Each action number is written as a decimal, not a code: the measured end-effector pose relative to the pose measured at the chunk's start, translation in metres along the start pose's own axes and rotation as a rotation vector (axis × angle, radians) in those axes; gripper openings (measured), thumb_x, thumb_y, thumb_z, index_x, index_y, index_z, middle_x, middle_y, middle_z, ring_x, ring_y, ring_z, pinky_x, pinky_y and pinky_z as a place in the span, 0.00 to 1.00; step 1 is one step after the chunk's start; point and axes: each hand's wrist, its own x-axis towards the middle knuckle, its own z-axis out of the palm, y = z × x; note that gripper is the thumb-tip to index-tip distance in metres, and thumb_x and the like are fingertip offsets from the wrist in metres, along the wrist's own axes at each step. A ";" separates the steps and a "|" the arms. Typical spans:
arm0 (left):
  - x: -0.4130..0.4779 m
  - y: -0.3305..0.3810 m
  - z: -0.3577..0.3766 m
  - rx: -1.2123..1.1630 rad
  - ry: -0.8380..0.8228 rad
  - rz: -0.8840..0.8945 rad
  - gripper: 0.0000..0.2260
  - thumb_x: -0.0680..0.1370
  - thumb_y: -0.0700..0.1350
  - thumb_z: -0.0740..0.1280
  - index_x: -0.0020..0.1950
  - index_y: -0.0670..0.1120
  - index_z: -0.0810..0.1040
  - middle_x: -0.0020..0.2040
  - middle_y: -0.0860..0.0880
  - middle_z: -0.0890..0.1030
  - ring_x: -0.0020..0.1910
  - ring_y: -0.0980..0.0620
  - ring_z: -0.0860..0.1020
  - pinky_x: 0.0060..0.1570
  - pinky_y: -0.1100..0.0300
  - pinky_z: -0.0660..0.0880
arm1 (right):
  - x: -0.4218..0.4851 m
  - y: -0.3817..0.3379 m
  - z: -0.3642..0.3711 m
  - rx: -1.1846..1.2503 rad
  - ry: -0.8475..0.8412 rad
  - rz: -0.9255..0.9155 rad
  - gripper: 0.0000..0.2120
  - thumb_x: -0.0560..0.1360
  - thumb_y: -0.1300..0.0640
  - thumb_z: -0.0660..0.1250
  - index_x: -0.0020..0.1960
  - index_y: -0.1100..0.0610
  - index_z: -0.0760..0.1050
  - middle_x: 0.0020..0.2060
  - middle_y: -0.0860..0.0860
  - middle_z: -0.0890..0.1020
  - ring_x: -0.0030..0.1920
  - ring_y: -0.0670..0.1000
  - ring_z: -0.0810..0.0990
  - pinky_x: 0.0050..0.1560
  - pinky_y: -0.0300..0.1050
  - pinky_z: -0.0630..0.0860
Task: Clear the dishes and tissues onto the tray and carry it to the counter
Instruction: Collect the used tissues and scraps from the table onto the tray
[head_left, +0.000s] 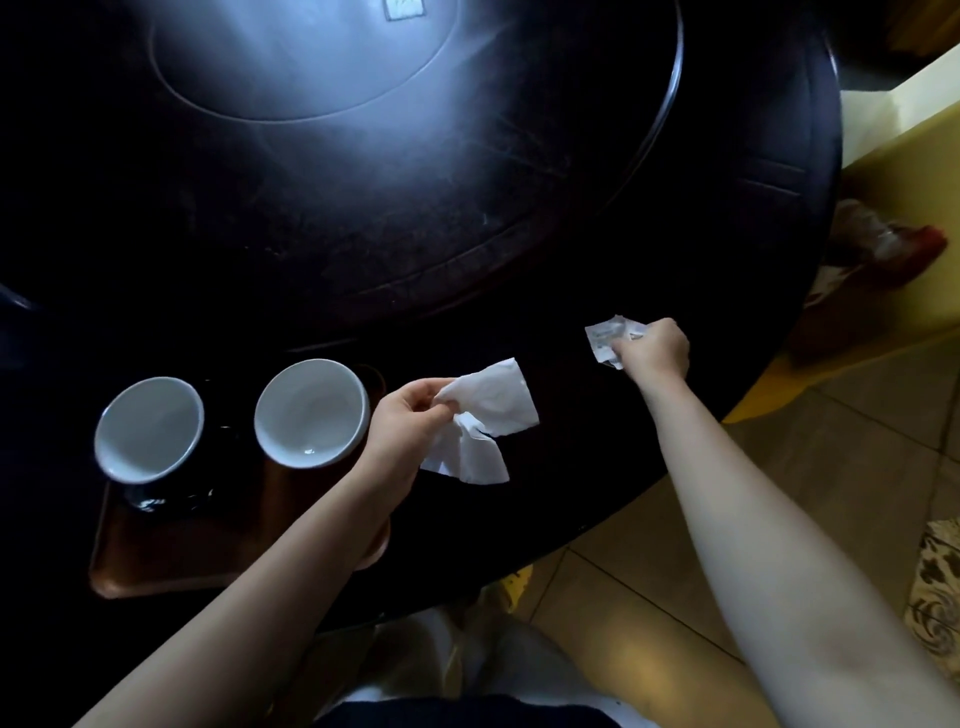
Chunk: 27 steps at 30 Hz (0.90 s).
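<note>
A brown tray (171, 561) lies at the near left edge of the dark round table (597, 249). On the tray stand two white bowls, one at the left (148, 428) and one at the right (311, 413). Just right of the tray, my left hand (408, 415) pinches a crumpled white tissue (483, 421) above the table. Farther right, my right hand (652, 345) is closed on a smaller crumpled tissue (608, 338) low over the tabletop.
A large dark turntable (337, 130) fills the table's middle. Yellow cloth (914, 130) hangs at the right past the table's edge. A red-and-white object (883, 244) lies below it. Tiled floor (727, 519) shows at the lower right.
</note>
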 end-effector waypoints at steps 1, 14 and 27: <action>-0.003 0.000 -0.002 -0.010 0.001 0.007 0.09 0.73 0.35 0.66 0.47 0.46 0.82 0.43 0.45 0.83 0.44 0.49 0.79 0.50 0.54 0.76 | -0.001 0.001 0.002 -0.004 0.013 -0.019 0.15 0.72 0.58 0.68 0.55 0.66 0.73 0.53 0.62 0.80 0.51 0.61 0.80 0.40 0.44 0.70; -0.062 -0.024 -0.074 -0.016 0.009 -0.046 0.06 0.73 0.39 0.68 0.48 0.46 0.82 0.41 0.49 0.83 0.41 0.52 0.80 0.38 0.59 0.77 | -0.153 -0.046 0.023 0.556 -0.561 -0.247 0.06 0.71 0.64 0.70 0.40 0.57 0.75 0.35 0.51 0.77 0.35 0.46 0.76 0.36 0.34 0.73; -0.084 -0.090 -0.203 0.064 0.309 -0.131 0.05 0.72 0.42 0.69 0.47 0.45 0.82 0.43 0.46 0.84 0.46 0.48 0.82 0.49 0.52 0.80 | -0.292 -0.063 0.134 0.173 -0.601 -0.306 0.04 0.72 0.56 0.67 0.44 0.57 0.74 0.36 0.46 0.78 0.38 0.46 0.76 0.33 0.36 0.68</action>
